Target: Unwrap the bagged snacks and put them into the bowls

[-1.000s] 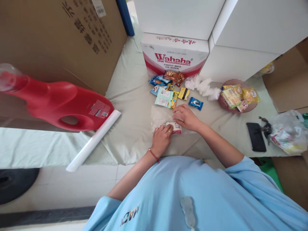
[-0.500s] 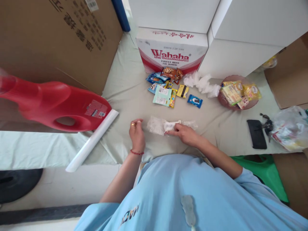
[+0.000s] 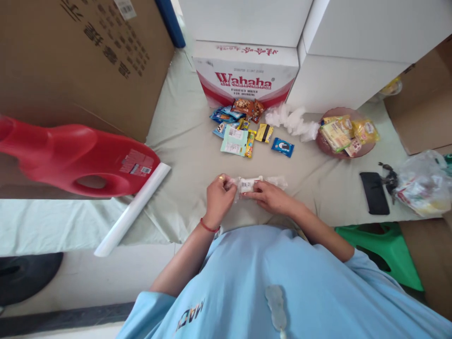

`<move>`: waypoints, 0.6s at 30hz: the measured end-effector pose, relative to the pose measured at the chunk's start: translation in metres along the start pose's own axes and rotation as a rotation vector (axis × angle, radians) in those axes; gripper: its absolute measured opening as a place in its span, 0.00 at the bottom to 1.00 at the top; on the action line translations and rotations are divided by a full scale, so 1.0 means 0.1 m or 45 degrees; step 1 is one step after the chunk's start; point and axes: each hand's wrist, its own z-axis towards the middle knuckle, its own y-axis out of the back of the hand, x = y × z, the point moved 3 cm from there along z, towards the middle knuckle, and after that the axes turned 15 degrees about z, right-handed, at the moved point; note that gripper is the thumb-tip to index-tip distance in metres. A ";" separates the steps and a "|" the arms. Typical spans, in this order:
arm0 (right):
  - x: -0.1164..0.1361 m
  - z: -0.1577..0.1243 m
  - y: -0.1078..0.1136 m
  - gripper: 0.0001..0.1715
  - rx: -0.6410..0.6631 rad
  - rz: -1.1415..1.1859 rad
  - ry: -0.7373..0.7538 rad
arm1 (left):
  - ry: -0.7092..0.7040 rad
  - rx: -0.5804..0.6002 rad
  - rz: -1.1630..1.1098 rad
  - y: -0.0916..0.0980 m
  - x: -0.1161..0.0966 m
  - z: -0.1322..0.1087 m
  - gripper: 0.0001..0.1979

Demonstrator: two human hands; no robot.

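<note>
A small white snack packet [image 3: 249,184] lies on the cloth in front of me, with clear plastic film [image 3: 278,181] sticking out past its right end. My left hand [image 3: 221,197], with a ring and a red bracelet, is closed, its fingers pinching the film at the packet's left end. From the right, my right hand [image 3: 270,195] grips the packet, thumb at the near side and fingers over the right part. Its fingers hide some of the wrapping. Beyond both hands lie a pale green packet [image 3: 233,141] and a blue packet [image 3: 283,147].
A red bottle [image 3: 81,157] and a white roll [image 3: 134,209] lie at left beside a cardboard box [image 3: 116,94]. Behind stand a Wahaba-type water carton [image 3: 247,70] and crumpled white plastic [image 3: 291,121]. At right are a snack bowl [image 3: 326,143], a phone [image 3: 374,193] and a plastic bag [image 3: 423,183].
My left hand has moved right, from beside the film onto its left end, and has closed on it, bunching it up. My right hand stays at the packet.
</note>
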 end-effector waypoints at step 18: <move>-0.49 -0.68 0.17 0.23 -0.904 -0.166 -0.577 | -0.766 0.183 0.854 -0.60 -0.51 -0.41 0.25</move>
